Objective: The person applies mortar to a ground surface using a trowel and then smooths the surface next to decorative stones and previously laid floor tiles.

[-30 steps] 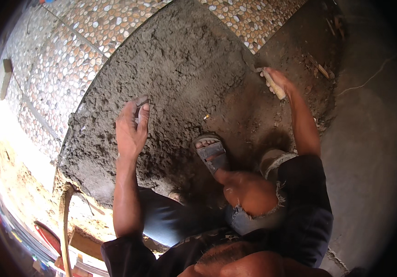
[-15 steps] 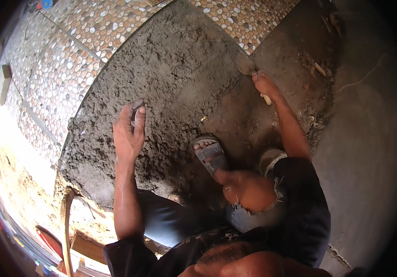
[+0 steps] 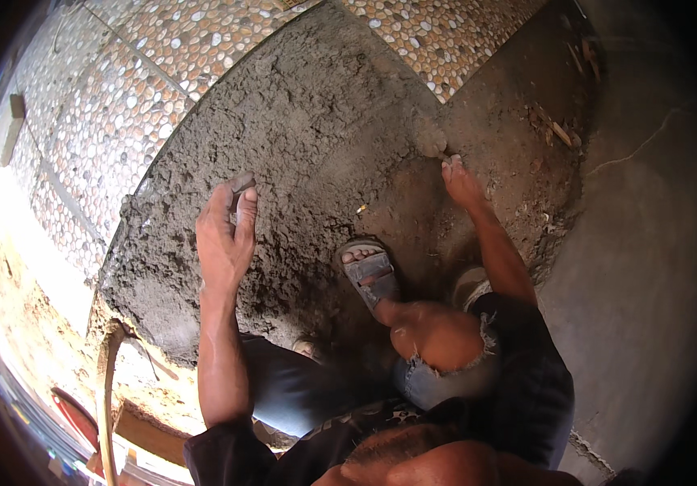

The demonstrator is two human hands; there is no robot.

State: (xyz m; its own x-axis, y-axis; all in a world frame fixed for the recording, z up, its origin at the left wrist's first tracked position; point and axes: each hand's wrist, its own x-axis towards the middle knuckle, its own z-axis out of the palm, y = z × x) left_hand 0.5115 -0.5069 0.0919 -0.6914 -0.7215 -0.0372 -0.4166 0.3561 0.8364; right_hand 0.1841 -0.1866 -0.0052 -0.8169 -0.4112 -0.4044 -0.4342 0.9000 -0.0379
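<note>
Your right hand [image 3: 462, 182] has been travelling up and away from you over the last second, carrying the trowel [image 3: 432, 138] from the bare dark ground on the right toward the far edge of the mortar bed [image 3: 300, 154]; the blade is now lying flat on the mortar just short of the pebble-patterned tiles [image 3: 195, 40], with your fingers closed tightly around its handle. Your left hand [image 3: 225, 235] is staying almost where it was, resting on the wet grey mortar near the bed's left side, and its fingers are lying close together with a small dark lump of mortar [image 3: 242, 183] touching the fingertips; you cannot tell whether they are pinching it or only pressing against it. Between your two hands your sandalled foot [image 3: 369, 271] is planted on the mortar's near edge, toes pointing away from you, and your bare knee [image 3: 437, 332] is showing through torn denim just below it. Beyond the mortar, the pebble tiles are wrapping round the top and left. Smooth grey concrete [image 3: 648, 283] is running down the right side, and a curved rod [image 3: 106, 397] is standing at lower left.
</note>
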